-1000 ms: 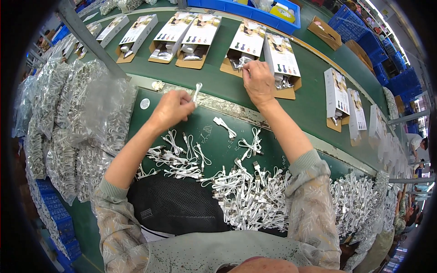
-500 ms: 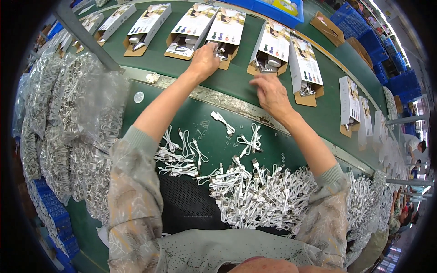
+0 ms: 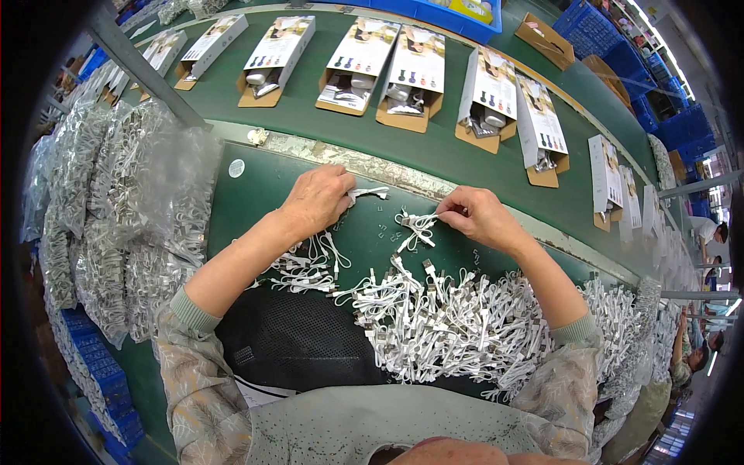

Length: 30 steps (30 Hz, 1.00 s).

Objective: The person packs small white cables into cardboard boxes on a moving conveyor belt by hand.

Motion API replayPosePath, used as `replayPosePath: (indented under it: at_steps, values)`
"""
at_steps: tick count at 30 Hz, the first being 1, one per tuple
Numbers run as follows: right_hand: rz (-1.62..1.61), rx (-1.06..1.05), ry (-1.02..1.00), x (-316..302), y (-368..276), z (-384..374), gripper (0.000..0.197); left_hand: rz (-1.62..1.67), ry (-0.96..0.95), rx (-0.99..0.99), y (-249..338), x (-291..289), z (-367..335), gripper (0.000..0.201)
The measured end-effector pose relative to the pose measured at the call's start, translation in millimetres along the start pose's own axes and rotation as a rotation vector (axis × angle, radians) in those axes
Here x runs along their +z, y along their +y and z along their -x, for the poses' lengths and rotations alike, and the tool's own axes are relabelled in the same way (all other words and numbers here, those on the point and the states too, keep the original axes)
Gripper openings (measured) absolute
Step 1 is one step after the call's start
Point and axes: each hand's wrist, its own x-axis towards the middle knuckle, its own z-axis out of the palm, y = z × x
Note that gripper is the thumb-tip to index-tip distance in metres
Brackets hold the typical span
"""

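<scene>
Left hand [image 3: 319,198] pinches white cable [image 3: 373,191], long axis near level, pointing right | right hand [image 3: 484,219] pinches looped cable [image 3: 419,224] lying to its left, mid-frame

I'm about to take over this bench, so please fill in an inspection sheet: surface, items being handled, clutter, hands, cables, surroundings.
Surface: green tabletop, partly covered; worn pale strip along its far edge.
Items handled: white cable at the left; looped cable bundle at the right.
Clutter: small clear scraps; black mesh item at the near edge.
Hands: left hand holds the white cable; right hand has fingertips at the looped bundle, grip unclear.
Cables: large loose pile; smaller group on its left.
Surroundings: open-ended boxes beyond the strip; bagged cables left; blue crates upper right.
</scene>
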Motion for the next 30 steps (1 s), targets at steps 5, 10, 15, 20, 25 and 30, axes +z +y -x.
replayPosePath:
  at_steps: [5, 10, 15, 20, 25, 30]
  values:
    - [-1.134, 0.579, -0.129, 0, -12, -21, 0.016, 0.233, -0.008, -0.172, -4, -3, 14, 0.018]
    - [-1.557, 0.674, 0.12, 29, -18, -99, 0.01, 0.42, -0.033, -0.338, -4, -9, 22, 0.019]
    - [-1.624, 0.775, 0.482, 51, 22, -177, 0.006, 0.543, -0.028, -0.395, -2, -8, 19, 0.024]
    - [-1.223, 0.627, 0.801, 44, 29, -172, 0.011, 0.653, 0.095, -0.438, -19, -5, 18, 0.026]
    - [-0.265, 0.265, 0.713, 47, 6, -61, 0.024, 0.454, 0.346, -0.491, -56, -19, -12, 0.026]
    - [0.072, -0.012, 0.596, 59, 8, -3, 0.016, 0.326, 0.362, -0.534, -72, -5, -90, 0.024]
